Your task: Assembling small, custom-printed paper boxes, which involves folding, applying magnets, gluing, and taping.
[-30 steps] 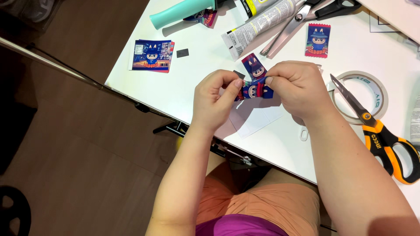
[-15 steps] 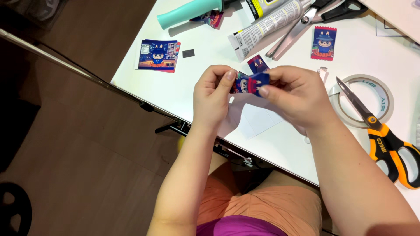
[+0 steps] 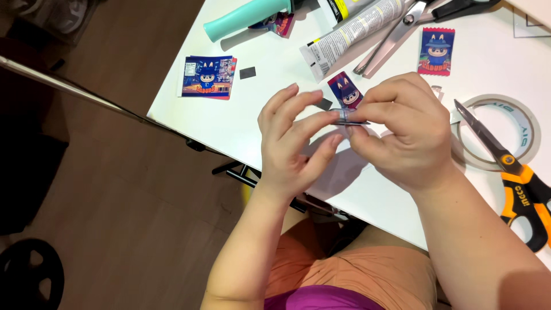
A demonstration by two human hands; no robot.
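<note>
The left hand and the right hand meet above the near edge of the white table, fingertips facing each other. Between them sits a small flat card piece, seen almost edge-on — the left thumb and forefinger pinch its left end, the right thumb and fingers grip its right end, so both hands are closed on it. The piece is raised off the table, just in front of the knuckles of the right hand.

Just behind the fingertips lies 1 small cartoon card with a dark square beside it. Farther out — a stack of cards to the left, another card beyond the right hand, a tape roll and orange-handled scissors to the right, a teal handle and a tube at the far edge
</note>
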